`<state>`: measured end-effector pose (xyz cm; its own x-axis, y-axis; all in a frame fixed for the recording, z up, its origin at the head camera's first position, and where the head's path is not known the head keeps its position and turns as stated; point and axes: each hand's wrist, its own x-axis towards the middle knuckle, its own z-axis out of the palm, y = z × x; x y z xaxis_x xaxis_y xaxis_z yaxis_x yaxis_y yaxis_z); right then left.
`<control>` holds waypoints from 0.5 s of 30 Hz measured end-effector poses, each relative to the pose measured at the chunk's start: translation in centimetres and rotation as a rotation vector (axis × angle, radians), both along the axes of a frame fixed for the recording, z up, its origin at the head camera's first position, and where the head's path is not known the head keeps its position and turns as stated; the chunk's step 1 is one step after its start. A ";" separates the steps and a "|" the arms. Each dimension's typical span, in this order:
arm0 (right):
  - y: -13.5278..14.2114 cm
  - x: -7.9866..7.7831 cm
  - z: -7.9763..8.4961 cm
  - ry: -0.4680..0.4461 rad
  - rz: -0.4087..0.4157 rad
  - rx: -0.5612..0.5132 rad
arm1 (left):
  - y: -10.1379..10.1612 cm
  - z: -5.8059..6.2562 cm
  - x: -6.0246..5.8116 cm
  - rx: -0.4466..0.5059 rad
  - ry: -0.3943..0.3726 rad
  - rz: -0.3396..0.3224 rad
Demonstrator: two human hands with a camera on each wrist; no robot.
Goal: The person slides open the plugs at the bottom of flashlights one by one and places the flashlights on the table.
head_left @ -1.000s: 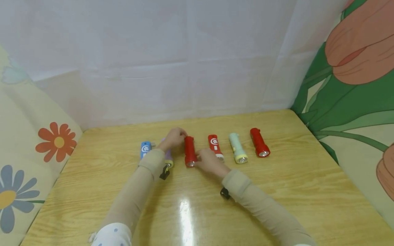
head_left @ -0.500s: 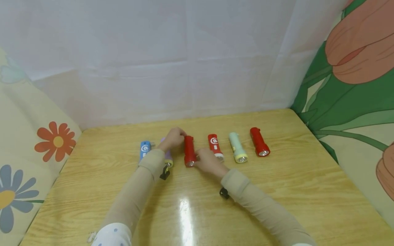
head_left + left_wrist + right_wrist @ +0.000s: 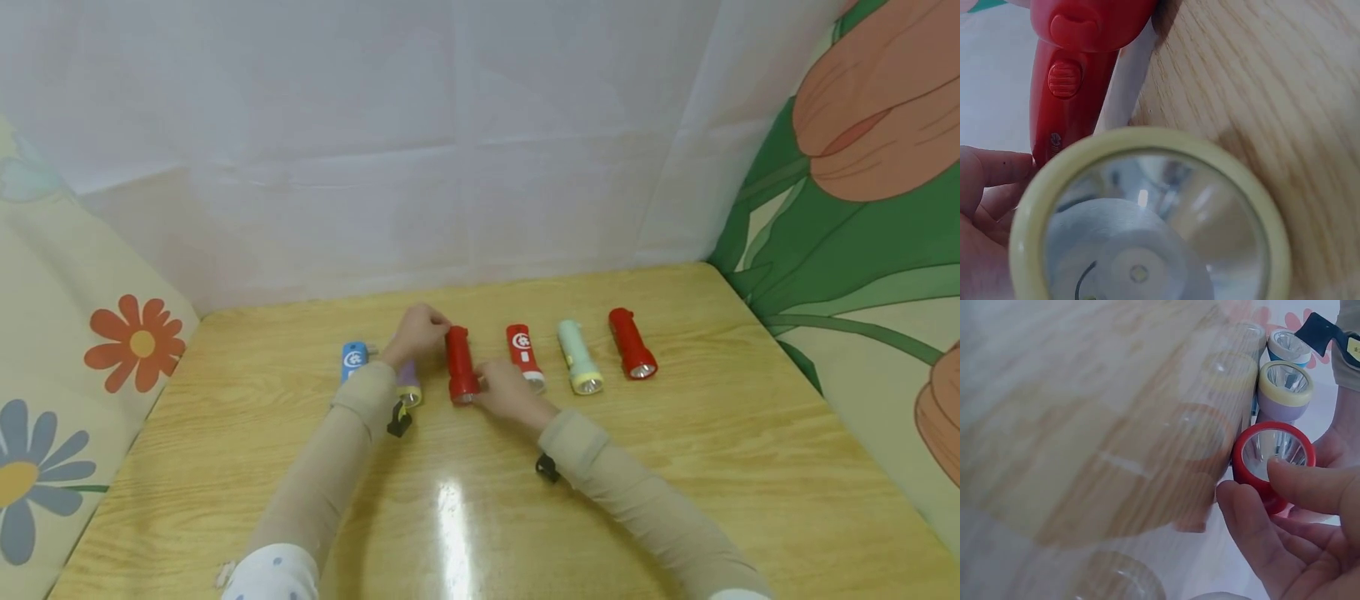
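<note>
The red flashlight [image 3: 461,367] lies on the wooden table [image 3: 495,517] between my two hands, lens end towards me and tail pointing away. My right hand [image 3: 513,393] is at its near end, on the right side; I pinch the red head there, thumb against the front of the rim and my other fingers bent along its edge. My left hand [image 3: 417,335] is at the far end, to the left, with fingers bent and fingertips touching the tail. I cannot tell whether they pinch it, since the yellow-rimmed head of the purple flashlight [image 3: 408,385] covers part of that hand in the left wrist view. There, the ribbed switch [image 3: 1064,79] of the red flashlight shows on its side.

The purple flashlight lies partly hidden under my left hand and wrist, with the blue flashlight [image 3: 354,360] just left of it. Right of my right hand's fingers are the white-rimmed red flashlight [image 3: 524,357], near my knuckles, then the mint flashlight [image 3: 578,358] and another red one [image 3: 632,343].
</note>
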<state>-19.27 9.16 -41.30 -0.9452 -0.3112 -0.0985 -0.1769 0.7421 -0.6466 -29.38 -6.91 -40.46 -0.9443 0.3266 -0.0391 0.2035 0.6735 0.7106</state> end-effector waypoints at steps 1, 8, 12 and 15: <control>0.0 0.0 0.0 -0.005 -0.001 -0.006 | 0.0 0.0 0.0 0.001 0.000 0.004; 0.0 -0.1 -0.2 -0.003 -0.016 -0.010 | -0.2 0.2 0.0 0.033 -0.022 0.040; 0.0 -0.2 -0.2 -0.016 -0.032 -0.024 | -0.2 0.1 -0.1 0.050 -0.035 0.052; 0.0 -0.4 -0.3 -0.006 -0.038 -0.033 | -0.2 0.3 0.0 0.062 -0.033 0.062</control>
<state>-19.62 9.12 -41.58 -0.9558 -0.2784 -0.0948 -0.1449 0.7263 -0.6720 -29.42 -7.08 -40.15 -0.9612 0.2708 -0.0520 0.1389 0.6382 0.7572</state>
